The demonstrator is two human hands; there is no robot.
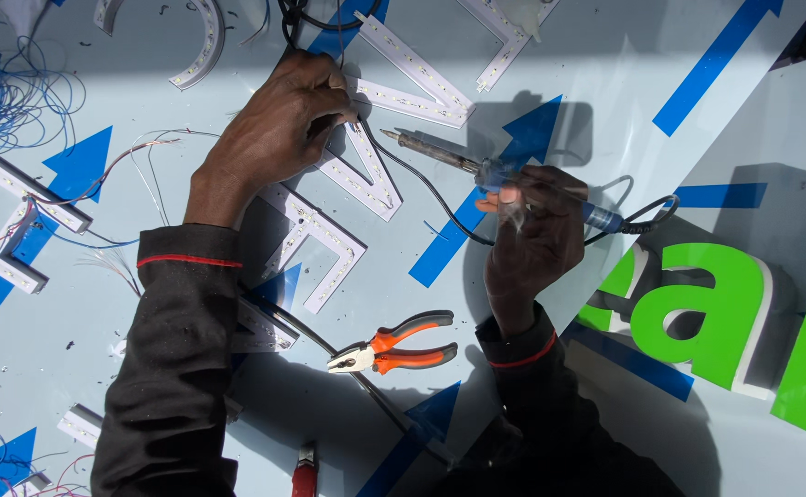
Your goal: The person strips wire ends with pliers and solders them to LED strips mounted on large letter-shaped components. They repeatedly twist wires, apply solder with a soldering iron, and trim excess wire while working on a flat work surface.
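Here, blue wires (2, 92) trail off the left edge. The left hand (274, 129) pinches a black cable (421, 184) against white LED strips (366, 175), fingertips hidden underneath. Orange-handled pliers (394, 348) lie below. The right hand (536, 230) is clenched around a soldering iron (444, 156), its handle mostly covered.

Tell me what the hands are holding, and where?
The right hand grips a soldering iron by its blue handle. The left hand pinches a black wire against a white light strip.
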